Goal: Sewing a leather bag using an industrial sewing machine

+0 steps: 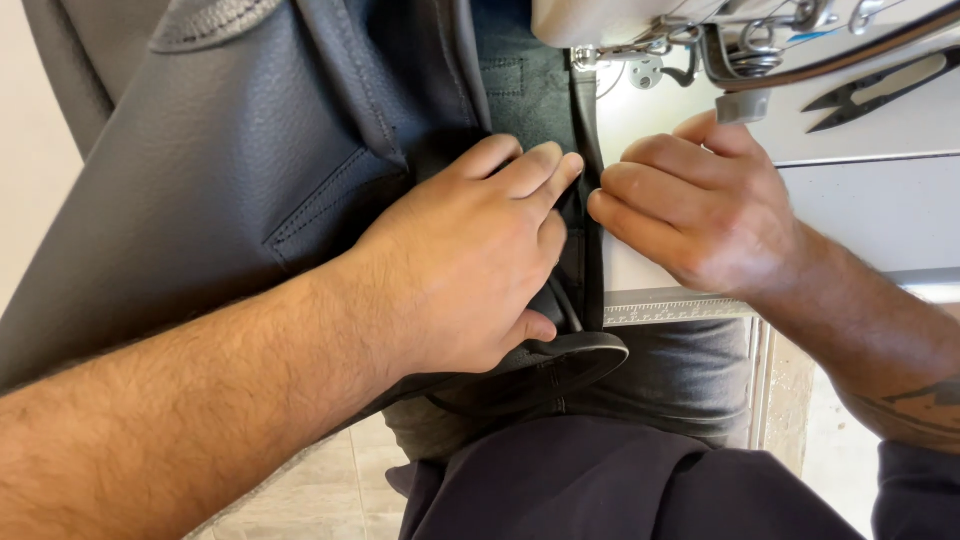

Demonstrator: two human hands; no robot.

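Note:
A large piece of dark grey leather-like material (230, 170) with stitched seams lies across the sewing machine table (860, 210). My left hand (470, 260) presses flat on it, fingers together near its folded right edge (590, 250). My right hand (700, 205) pinches that same edge from the right, fingers curled. Above both hands sits the sewing machine head (720, 40) with its presser foot (585, 60) over the edge strip.
Black thread snips (880, 90) lie on the machine bed at upper right. A ruler strip (670, 312) runs along the table's front edge. My lap in dark clothing (600, 480) fills the bottom, with tiled floor (340, 490) below left.

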